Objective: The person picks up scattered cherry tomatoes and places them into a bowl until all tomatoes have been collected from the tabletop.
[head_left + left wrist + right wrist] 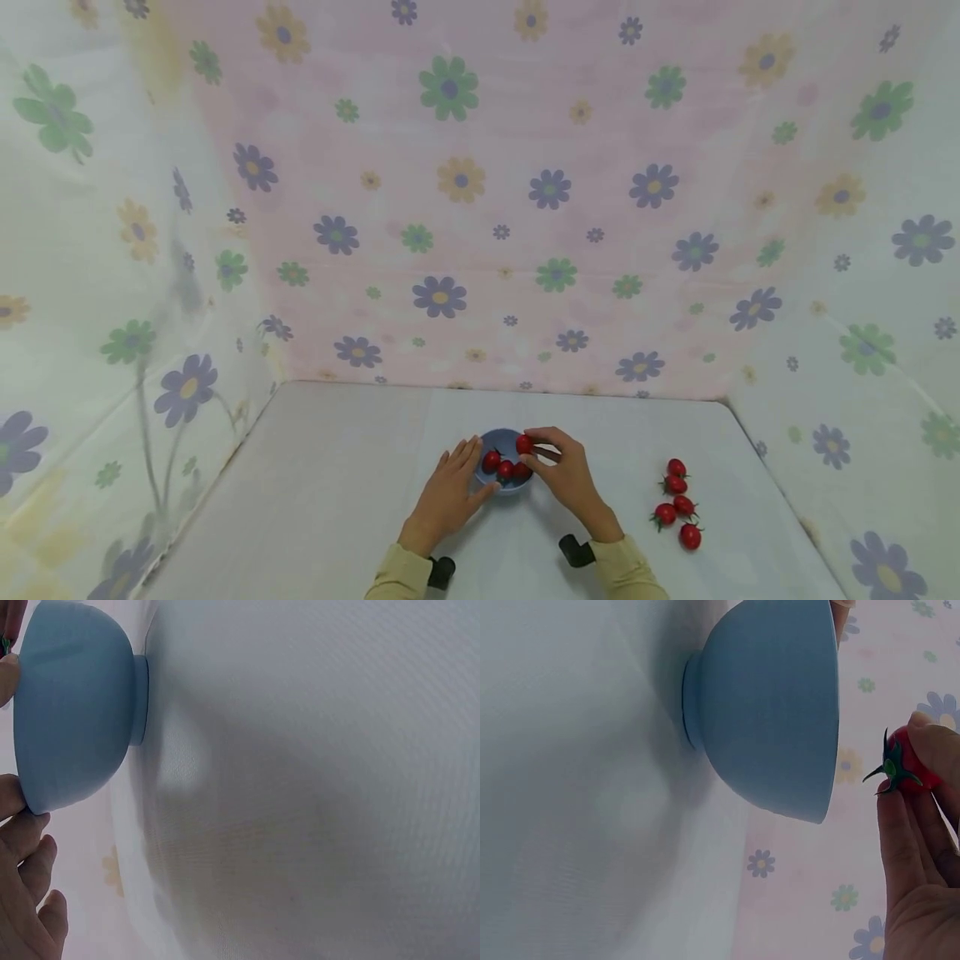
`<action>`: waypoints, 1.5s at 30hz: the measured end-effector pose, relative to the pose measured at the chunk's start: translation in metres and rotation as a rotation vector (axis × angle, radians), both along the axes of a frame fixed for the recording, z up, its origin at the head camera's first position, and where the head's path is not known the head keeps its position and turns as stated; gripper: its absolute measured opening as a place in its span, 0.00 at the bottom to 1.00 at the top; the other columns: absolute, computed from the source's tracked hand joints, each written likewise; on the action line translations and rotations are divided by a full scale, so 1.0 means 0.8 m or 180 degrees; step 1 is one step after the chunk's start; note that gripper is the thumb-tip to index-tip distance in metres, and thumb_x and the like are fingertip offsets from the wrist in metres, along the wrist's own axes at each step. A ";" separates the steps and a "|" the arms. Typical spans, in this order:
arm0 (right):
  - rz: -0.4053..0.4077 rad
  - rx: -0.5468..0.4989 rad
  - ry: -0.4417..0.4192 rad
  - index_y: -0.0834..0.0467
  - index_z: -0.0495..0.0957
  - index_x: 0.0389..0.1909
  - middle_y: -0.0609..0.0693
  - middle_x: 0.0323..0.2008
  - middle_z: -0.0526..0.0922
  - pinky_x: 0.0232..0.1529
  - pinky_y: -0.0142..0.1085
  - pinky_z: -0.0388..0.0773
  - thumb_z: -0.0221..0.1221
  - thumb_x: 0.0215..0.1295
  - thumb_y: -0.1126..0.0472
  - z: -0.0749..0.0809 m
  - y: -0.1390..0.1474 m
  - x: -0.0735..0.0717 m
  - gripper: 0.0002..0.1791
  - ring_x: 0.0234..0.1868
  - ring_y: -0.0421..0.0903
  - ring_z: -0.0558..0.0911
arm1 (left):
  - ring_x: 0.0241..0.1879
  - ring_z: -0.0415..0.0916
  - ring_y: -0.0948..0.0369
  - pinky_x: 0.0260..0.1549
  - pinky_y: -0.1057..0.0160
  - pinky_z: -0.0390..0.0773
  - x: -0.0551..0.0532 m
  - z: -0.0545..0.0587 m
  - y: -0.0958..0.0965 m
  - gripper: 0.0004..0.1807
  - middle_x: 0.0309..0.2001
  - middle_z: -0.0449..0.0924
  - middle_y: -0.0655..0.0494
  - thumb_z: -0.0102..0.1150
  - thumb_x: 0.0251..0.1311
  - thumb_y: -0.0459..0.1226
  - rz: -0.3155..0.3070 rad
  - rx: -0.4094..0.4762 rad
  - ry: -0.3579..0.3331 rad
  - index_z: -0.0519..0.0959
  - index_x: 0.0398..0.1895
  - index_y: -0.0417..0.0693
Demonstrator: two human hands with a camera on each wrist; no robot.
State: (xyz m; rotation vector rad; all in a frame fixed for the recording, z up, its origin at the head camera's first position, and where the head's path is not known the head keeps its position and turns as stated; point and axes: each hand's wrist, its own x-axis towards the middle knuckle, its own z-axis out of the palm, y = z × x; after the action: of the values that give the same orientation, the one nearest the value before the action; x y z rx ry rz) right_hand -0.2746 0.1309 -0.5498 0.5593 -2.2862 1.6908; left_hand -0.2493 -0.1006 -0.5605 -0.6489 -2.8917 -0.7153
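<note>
A small blue bowl stands on the table, with several red cherry tomatoes inside. On its left side my left hand rests straight fingers against the rim, the thumb touching the near edge. The left wrist view shows the bowl between thumb and fingertips. My right hand pinches a cherry tomato with a green leafy top between thumb and fingers. In the head view this tomato is over the bowl's right rim; the right wrist view shows it apart from the bowl.
Several more cherry tomatoes lie in a loose group on the table to the right of my right hand. The pale tabletop is enclosed by flower-patterned cloth at the back and both sides.
</note>
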 end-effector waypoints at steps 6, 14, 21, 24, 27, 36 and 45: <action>-0.0117 0.0145 0.0042 0.65 0.82 0.53 0.57 0.50 0.86 0.54 0.45 0.84 0.70 0.54 0.78 0.010 -0.008 -0.003 0.24 0.52 0.57 0.85 | 0.76 0.58 0.43 0.73 0.38 0.59 0.002 0.005 0.005 0.43 0.77 0.61 0.42 0.55 0.71 0.58 -0.0025 0.0014 0.0063 0.62 0.76 0.35; -0.0103 0.0186 -0.0035 0.62 0.82 0.54 0.58 0.52 0.86 0.56 0.50 0.82 0.70 0.56 0.76 0.009 -0.013 -0.007 0.24 0.54 0.57 0.85 | 0.76 0.59 0.43 0.72 0.37 0.61 0.004 0.009 0.005 0.43 0.76 0.62 0.41 0.55 0.71 0.57 -0.0026 0.0005 0.0093 0.62 0.76 0.34; 0.0033 0.0213 -0.0030 0.57 0.83 0.55 0.54 0.52 0.86 0.56 0.44 0.83 0.71 0.57 0.72 0.007 -0.011 -0.010 0.23 0.54 0.53 0.85 | 0.76 0.58 0.42 0.72 0.37 0.60 0.005 0.010 0.005 0.43 0.76 0.62 0.41 0.56 0.70 0.57 0.0004 -0.0018 0.0057 0.63 0.76 0.34; 0.0054 0.0252 -0.0009 0.57 0.83 0.55 0.55 0.53 0.86 0.57 0.44 0.82 0.71 0.58 0.72 0.007 -0.011 -0.011 0.23 0.55 0.54 0.85 | 0.76 0.58 0.42 0.72 0.37 0.60 0.005 0.010 0.005 0.43 0.76 0.62 0.41 0.57 0.70 0.56 0.0012 -0.0018 0.0051 0.63 0.75 0.34; 0.0065 0.0301 -0.0008 0.58 0.83 0.56 0.57 0.54 0.86 0.57 0.45 0.82 0.71 0.59 0.71 0.005 -0.010 -0.013 0.23 0.55 0.54 0.85 | 0.76 0.58 0.43 0.72 0.37 0.60 0.005 0.010 0.005 0.43 0.76 0.62 0.41 0.57 0.70 0.56 0.0014 -0.0008 0.0036 0.63 0.75 0.34; 0.0095 0.0368 -0.0061 0.58 0.82 0.56 0.60 0.55 0.85 0.59 0.45 0.81 0.70 0.59 0.72 0.006 -0.013 -0.014 0.23 0.56 0.53 0.84 | 0.77 0.57 0.43 0.72 0.38 0.60 0.004 0.007 0.004 0.43 0.77 0.61 0.42 0.56 0.71 0.56 0.0029 -0.0044 0.0002 0.62 0.76 0.35; 0.0091 0.0356 0.0035 0.59 0.82 0.55 0.58 0.54 0.85 0.58 0.43 0.82 0.70 0.59 0.70 0.003 -0.013 -0.013 0.22 0.57 0.55 0.84 | 0.76 0.58 0.42 0.71 0.36 0.60 0.003 0.006 0.002 0.43 0.76 0.61 0.40 0.55 0.71 0.57 -0.0015 0.0011 0.0041 0.62 0.75 0.33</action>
State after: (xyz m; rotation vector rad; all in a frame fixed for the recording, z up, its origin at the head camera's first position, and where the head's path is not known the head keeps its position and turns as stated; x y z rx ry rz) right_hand -0.2853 0.1208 -0.5472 0.6255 -2.3873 1.5756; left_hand -0.2465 -0.0989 -0.5560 -0.6578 -2.8776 -0.7136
